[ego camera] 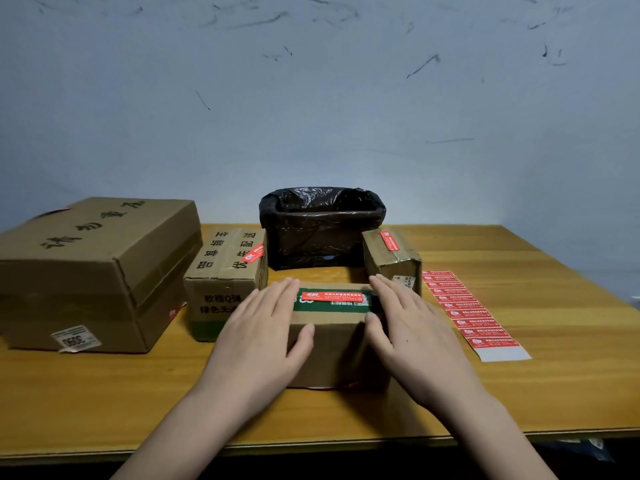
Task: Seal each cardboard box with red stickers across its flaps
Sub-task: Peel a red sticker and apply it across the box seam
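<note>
Pressing down on the small cardboard box (332,327) at the front middle of the desk (519,393), both hands lie flat on its top. The left hand (259,337) covers the left end and the right hand (412,330) the right end, each grip wide, fingers straight, holding nothing. Between the fingertips runs one red sticker (332,296), laid along the green band over the flap seam; the hands probably bracket it so the flaps stay shut while it is smoothed down.

Four cardboard boxes show in all. The large box (93,271) sits at far left, with no red sticker visible on top. Just beside it stands a medium box (225,271) with a red sticker (252,253) at its upper right edge. A fourth box (391,261), tilted, sits right of a black-lined bin (322,226) and carries its own red sticker (389,240).

The sticker sheet (471,311) lies at the right, near the working hand, likely for easy reach; about ten red labels remain, with a bare strip at its near end.
</note>
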`<state>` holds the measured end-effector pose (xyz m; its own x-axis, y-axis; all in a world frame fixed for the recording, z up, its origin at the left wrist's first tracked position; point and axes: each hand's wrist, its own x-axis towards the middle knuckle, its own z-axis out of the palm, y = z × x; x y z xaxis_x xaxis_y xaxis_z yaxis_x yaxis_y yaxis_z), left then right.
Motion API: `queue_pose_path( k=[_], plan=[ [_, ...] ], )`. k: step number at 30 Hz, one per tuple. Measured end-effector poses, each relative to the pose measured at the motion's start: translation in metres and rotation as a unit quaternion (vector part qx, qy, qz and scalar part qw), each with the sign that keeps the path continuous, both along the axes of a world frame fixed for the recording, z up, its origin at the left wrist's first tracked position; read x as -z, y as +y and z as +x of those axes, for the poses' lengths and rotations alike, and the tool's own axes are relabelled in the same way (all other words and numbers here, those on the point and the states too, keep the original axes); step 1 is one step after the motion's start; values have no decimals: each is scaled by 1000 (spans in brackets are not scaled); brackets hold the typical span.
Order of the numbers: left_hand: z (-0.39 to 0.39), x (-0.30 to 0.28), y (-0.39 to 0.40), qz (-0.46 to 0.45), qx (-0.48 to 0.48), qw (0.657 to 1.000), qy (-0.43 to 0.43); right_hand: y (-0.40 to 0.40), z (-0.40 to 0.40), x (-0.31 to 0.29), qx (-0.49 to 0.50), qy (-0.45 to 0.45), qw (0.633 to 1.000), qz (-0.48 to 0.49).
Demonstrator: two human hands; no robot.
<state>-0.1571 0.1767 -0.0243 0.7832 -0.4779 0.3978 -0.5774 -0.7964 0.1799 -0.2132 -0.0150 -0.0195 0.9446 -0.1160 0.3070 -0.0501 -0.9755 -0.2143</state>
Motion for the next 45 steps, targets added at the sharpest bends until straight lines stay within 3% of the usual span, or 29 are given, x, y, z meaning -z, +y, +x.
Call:
queue_pose_path(
  k=[5, 7, 11, 16, 25, 31, 40, 45],
  plan=[
    [4, 10, 8, -99, 55, 990, 83, -15, -1, -3, -51, 49, 994, 83],
    [8, 17, 9, -130, 76, 984, 94, -21, 3, 0, -79, 54, 983, 158],
    [18, 27, 11, -183, 112, 969, 119, -33, 14, 17, -134, 30, 924, 356],
    [24, 34, 8, -236, 131, 948, 169, -43, 21, 33, -158, 29, 884, 438],
    [29, 38, 9, -254, 141, 944, 159, -47, 26, 39, -172, 12, 888, 426],
    [28, 37, 11, -310, 154, 922, 177, -45, 27, 42, -161, -33, 881, 443],
    [42, 23, 10, -389, 147, 859, 298, -49, 31, 21, -161, -43, 851, 498],
    [39, 9, -1, -470, 92, 795, 372, -58, 36, 18, -164, -18, 852, 497]
  ],
)
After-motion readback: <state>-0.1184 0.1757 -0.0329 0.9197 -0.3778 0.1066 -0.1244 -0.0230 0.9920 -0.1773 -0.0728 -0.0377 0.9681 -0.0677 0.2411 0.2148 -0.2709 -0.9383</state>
